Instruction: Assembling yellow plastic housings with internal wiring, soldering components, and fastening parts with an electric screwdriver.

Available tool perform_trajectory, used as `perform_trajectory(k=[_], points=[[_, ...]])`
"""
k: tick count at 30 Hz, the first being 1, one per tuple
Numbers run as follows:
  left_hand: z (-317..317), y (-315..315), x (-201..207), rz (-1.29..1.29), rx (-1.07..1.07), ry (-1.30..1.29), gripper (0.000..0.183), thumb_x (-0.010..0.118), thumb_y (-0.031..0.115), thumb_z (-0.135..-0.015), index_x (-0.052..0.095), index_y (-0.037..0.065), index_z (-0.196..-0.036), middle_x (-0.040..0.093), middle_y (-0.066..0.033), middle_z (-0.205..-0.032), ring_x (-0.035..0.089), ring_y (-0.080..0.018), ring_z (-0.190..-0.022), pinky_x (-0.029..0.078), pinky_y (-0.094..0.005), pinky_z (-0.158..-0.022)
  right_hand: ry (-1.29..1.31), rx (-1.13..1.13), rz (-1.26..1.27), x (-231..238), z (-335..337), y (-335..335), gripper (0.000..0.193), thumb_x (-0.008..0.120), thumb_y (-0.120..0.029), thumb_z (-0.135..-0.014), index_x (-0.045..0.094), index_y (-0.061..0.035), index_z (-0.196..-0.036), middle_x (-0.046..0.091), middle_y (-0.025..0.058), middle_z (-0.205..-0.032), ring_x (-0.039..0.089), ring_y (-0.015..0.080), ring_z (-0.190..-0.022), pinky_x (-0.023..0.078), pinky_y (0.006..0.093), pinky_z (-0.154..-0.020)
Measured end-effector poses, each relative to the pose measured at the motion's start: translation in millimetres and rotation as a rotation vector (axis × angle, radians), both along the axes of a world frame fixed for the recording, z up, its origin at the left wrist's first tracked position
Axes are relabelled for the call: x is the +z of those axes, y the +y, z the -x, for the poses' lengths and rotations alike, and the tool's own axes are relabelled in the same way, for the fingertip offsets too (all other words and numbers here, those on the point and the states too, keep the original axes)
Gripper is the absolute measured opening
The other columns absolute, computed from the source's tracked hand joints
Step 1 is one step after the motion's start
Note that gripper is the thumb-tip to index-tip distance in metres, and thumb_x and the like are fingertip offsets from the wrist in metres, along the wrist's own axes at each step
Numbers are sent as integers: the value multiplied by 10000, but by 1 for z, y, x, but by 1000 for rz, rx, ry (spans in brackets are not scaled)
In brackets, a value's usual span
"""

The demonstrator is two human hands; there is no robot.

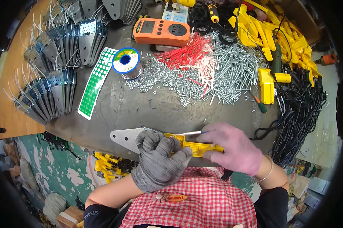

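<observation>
My left hand, in a grey knit glove, is closed round the joint between a flat grey metal plate and a yellow plastic handle shell. The plate tapers to a rounded end with holes, pointing left. Open side up, the shell shows its hollow inside. My right hand, in a pink glove, grips the shell's right end, thumb at the near side and fingers at the far side. A thin white wire or tube runs along the shell's far edge to the right fingertips; its blue end partly hides there.
Beyond my hands lie a heap of screws, red sleeves, a solder spool and an orange meter. Metal plates with wires stand left beside a green sticker sheet. Yellow shells and black cables crowd the right.
</observation>
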State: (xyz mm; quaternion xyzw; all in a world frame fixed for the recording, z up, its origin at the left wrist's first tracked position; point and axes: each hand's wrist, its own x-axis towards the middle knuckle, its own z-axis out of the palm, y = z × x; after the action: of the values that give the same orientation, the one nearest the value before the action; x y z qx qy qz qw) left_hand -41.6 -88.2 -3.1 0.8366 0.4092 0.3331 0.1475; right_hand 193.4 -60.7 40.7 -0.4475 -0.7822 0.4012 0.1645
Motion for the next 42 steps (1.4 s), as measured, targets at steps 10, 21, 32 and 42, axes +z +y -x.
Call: perform_trajectory(k=[10,21,32,42], points=[[-3,0,-4,9,10,20,228,761,201,-625,725,179,-850,612,-9,-881,553,-263,-863,366,-485,-788,26,58,-101,-16,-4,-3,127,647,-134,-871,700,-75,-969,638,108,-903,642,305,-852,545,408,-781],[-4,2,3,22,-12,4,292,826,160,-630,738,148,-908,574,-40,-857,542,-271,-799,359,-465,-777,63,137,-169,-24,-8,-5,136,747,-224,-817,747,-120,-903,610,48,-788,600,246,-739,508,370,-641],[12,-26,-15,-119,108,152,295,759,213,-671,760,204,-966,636,19,-940,536,-225,-887,373,-479,-806,60,315,-398,-34,-6,11,142,702,-231,-839,743,-178,-964,675,16,-957,629,249,-806,540,370,-745],[24,-44,-36,-66,-33,259,444,677,258,-732,734,214,-1170,713,61,-1005,604,-198,-1002,375,-528,-894,-132,262,-486,-29,39,16,111,679,-209,-752,713,-130,-822,605,16,-1231,496,271,-1241,340,515,-1108]])
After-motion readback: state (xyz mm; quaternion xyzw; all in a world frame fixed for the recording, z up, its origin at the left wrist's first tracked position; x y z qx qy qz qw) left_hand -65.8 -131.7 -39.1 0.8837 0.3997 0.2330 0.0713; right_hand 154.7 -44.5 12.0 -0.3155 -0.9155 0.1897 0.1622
